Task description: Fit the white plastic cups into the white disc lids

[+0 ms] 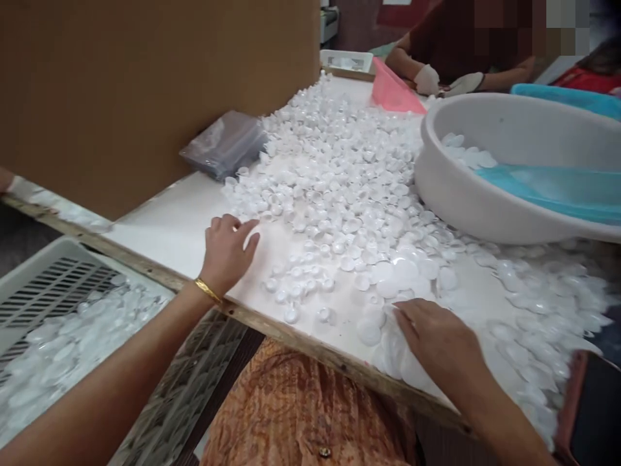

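My left hand (227, 249) rests on the white table (169, 223), fingers curled loosely and slightly apart, nothing visibly held, beside a big heap of small white plastic caps (334, 175). A gold bangle sits on that wrist. My right hand (436, 340) lies near the table's front edge, fingers pressed onto a stack of flat white round lids (395, 359). More flat lids (405, 272) are spread just beyond it.
A grey basin (466, 194) with lids and a teal bag stands at right. A slotted crate (58, 304) holding clear pieces sits low at left. A cardboard wall (155, 84), plastic bags (226, 142), a pink bag (392, 90) and another person's gloved hands (449, 81) lie beyond.
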Action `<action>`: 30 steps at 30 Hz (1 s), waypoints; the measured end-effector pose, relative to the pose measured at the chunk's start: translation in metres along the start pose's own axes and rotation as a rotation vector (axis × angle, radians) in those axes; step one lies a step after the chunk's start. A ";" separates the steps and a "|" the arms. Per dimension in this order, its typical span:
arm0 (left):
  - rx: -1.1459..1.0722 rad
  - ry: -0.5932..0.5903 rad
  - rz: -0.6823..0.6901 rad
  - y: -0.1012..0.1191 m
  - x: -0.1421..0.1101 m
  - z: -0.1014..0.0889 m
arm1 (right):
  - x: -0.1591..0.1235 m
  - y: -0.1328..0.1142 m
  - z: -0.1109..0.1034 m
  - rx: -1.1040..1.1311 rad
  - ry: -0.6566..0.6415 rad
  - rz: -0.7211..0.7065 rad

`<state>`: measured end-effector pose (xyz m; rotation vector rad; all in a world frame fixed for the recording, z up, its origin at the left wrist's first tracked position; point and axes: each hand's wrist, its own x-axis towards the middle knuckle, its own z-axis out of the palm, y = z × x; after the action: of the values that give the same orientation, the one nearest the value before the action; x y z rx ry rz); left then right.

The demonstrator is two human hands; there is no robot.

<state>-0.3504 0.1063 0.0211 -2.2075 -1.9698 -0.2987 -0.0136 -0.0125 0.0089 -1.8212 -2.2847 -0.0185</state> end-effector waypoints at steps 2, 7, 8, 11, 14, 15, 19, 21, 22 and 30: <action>-0.143 -0.048 0.066 0.001 -0.012 -0.004 | 0.004 0.002 -0.006 0.130 0.088 0.075; -0.337 -0.283 0.164 0.011 -0.037 -0.007 | 0.040 -0.039 -0.023 0.724 -0.160 0.231; -0.325 -0.289 0.153 0.013 -0.038 -0.006 | 0.051 -0.053 -0.022 0.809 -0.213 0.224; -0.233 -0.241 0.091 0.015 -0.036 -0.003 | 0.087 -0.092 -0.012 0.934 -0.269 0.146; -0.189 -0.191 0.035 0.010 -0.033 0.001 | 0.118 -0.119 0.004 0.892 -0.254 0.061; -0.195 -0.189 0.025 0.007 -0.033 0.002 | 0.127 -0.125 0.009 0.862 -0.260 0.048; -0.182 -0.186 0.054 -0.012 -0.040 0.005 | 0.151 -0.138 0.024 0.758 -0.320 0.021; -0.158 -0.177 0.063 -0.021 -0.045 0.005 | 0.158 -0.143 0.029 0.698 -0.365 0.006; -0.152 -0.175 0.054 -0.025 -0.046 0.005 | 0.161 -0.145 0.031 0.663 -0.391 0.002; -0.259 -0.114 -0.081 -0.019 -0.040 -0.002 | 0.173 -0.152 0.039 0.468 -0.460 -0.011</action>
<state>-0.3737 0.0701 0.0122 -2.3490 -2.1956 -0.4740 -0.2028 0.1247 0.0208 -1.6796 -2.3016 0.9391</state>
